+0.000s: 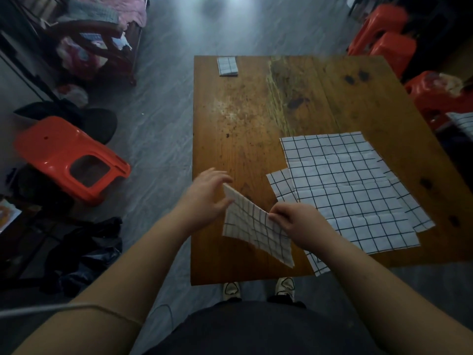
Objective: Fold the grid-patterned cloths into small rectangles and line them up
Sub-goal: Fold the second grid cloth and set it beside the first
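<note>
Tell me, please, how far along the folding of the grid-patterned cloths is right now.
Early on. Done: one folded rectangle lies at the table's far left corner. In hand: the left hand and right hand both pinch a partly folded cloth above the near edge. Left: several flat cloths lie overlapped and unfolded on the table's right side, so the line has only its first piece.

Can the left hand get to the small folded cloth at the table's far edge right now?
Probably, with a stretch: bare table lies between the left hand and the folded cloth, nothing blocking. But its grip is on the half-folded cloth, shared with the right hand.
</note>
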A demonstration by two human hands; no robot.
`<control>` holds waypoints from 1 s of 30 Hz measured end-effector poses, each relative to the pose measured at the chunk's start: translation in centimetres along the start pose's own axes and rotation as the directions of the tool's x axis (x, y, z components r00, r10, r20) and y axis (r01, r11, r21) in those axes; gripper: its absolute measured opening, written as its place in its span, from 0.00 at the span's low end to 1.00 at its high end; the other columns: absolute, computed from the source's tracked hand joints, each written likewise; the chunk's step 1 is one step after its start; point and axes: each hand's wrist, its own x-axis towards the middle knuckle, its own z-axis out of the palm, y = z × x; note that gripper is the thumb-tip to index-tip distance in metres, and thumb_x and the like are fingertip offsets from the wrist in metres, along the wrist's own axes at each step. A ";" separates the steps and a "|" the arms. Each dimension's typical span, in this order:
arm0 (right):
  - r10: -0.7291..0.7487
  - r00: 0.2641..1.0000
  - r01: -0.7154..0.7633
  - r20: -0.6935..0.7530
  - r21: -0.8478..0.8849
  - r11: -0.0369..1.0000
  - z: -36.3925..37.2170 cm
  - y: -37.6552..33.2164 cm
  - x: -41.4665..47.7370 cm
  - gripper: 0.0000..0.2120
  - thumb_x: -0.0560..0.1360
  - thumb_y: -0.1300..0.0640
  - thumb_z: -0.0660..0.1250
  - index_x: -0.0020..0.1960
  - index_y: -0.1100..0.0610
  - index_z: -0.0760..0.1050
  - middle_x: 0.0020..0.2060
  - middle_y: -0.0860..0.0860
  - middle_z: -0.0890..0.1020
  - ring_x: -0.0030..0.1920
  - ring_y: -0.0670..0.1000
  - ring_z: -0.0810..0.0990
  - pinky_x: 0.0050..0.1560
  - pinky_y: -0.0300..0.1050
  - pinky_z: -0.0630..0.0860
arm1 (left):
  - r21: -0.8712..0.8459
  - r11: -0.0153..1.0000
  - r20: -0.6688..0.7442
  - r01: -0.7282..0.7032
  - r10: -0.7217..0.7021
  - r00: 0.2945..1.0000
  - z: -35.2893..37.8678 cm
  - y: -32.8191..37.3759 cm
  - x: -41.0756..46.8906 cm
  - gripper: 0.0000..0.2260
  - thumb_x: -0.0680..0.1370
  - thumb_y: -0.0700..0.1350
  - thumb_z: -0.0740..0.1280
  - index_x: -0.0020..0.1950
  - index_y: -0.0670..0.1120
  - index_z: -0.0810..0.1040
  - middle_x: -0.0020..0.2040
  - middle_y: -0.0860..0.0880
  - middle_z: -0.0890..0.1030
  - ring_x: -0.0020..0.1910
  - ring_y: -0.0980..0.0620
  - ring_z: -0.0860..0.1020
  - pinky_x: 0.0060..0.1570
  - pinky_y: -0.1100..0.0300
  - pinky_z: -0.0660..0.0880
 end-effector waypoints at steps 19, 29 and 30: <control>0.082 0.997 -0.082 0.016 0.011 0.997 -2.6 2.9 -0.3 0.07 0.81 0.52 0.63 0.47 0.46 0.79 0.39 0.41 0.80 0.43 0.39 0.77 0.42 0.40 0.74 | 0.085 0.991 0.337 -0.100 0.066 0.939 0.7 -0.3 3.3 0.05 0.81 0.51 0.66 0.53 0.54 0.81 0.47 0.58 0.81 0.48 0.60 0.79 0.49 0.63 0.77; 0.149 0.982 -0.102 -0.115 0.341 0.935 -3.0 3.5 0.7 0.06 0.78 0.54 0.69 0.42 0.50 0.80 0.38 0.47 0.83 0.40 0.43 0.80 0.41 0.38 0.76 | -0.065 0.998 0.169 0.004 0.007 0.986 -0.2 -3.5 0.7 0.05 0.78 0.51 0.71 0.43 0.53 0.81 0.40 0.56 0.82 0.41 0.59 0.80 0.42 0.62 0.78; 0.139 0.982 -0.085 -0.127 0.363 0.928 -3.2 3.3 0.7 0.06 0.77 0.54 0.70 0.41 0.50 0.80 0.38 0.47 0.82 0.40 0.42 0.80 0.41 0.38 0.76 | -0.091 0.996 0.154 0.009 0.005 0.988 -0.2 -3.6 0.5 0.05 0.77 0.51 0.71 0.43 0.52 0.81 0.39 0.56 0.82 0.40 0.59 0.80 0.41 0.62 0.78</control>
